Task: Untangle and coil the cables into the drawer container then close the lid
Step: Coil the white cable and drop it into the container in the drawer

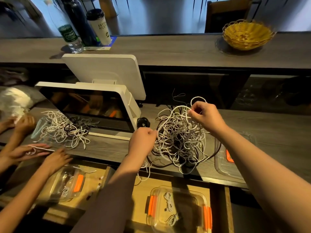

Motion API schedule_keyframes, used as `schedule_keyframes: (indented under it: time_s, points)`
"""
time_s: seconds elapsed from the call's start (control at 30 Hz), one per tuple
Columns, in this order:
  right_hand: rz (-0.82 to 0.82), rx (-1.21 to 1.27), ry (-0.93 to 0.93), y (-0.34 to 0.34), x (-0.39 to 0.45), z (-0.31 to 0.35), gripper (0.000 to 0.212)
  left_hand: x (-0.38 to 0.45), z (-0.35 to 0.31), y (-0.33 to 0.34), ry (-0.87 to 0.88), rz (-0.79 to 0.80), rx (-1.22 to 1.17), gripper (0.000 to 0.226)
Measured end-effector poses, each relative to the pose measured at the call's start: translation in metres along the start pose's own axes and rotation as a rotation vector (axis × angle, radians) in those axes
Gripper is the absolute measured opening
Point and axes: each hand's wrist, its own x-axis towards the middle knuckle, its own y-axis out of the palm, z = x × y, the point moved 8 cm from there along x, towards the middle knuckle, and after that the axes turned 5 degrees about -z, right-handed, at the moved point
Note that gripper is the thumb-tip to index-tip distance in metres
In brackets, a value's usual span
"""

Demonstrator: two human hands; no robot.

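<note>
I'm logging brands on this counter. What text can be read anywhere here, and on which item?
"ANYTIME" over a second line, maybe "NICE", partly blurred: white paper coffee cup with black lid.
Green label on clear plastic water bottle: brand too blurred to read.
Blue card under the cup: unreadable.

On the grey wood-grain counter (252,125), the left hand (142,140) and right hand (207,115) each pinch a white strand of the tangled heap of white and black cables (180,137). Near, in the open wooden drawer (139,195), sits a clear plastic container with orange clasps (178,211) holding coiled white cables.
</note>
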Motion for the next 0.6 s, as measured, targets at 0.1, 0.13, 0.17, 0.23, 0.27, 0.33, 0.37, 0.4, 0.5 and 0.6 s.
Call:
schedule_keyframes:
  time_s: [0.1,0.13,0.17,0.23,0.27,0.33,0.37,0.4,0.5,0.6]
  points:
    - [0.077,-0.096,-0.046,0.009,-0.002,0.004,0.009,0.004,-0.025,-0.001,0.085,-0.027,0.065,0.031]
    - [0.107,-0.144,-0.075,0.013,-0.004,0.006,0.009,0.005,-0.037,0.000,0.128,-0.025,0.068,0.038]
    - [0.138,-0.187,-0.104,0.017,-0.004,0.009,0.010,0.008,-0.049,0.004,0.177,-0.012,0.073,0.044]
    - [0.191,-0.244,-0.155,0.024,-0.006,0.016,0.010,0.013,-0.070,0.014,0.258,0.038,0.130,0.049]
    - [0.209,-0.264,-0.181,0.027,-0.007,0.019,0.010,0.015,-0.078,0.019,0.290,0.071,0.168,0.047]
    - [0.217,-0.277,-0.212,0.030,-0.007,0.024,0.009,0.017,-0.087,0.028,0.345,0.123,0.245,0.035]
    - [0.211,-0.267,-0.198,0.029,-0.007,0.024,0.009,0.018,-0.089,0.030,0.370,0.133,0.265,0.034]
    - [0.203,-0.249,-0.164,0.028,-0.008,0.022,0.009,0.020,-0.090,0.030,0.386,0.133,0.262,0.034]
    - [0.161,-0.132,-0.027,0.026,-0.009,0.011,0.008,0.020,-0.090,0.030,0.401,0.151,0.160,0.035]
    - [0.152,-0.035,0.083,0.031,-0.012,-0.003,0.011,0.013,-0.092,0.035,0.409,0.191,0.108,0.037]
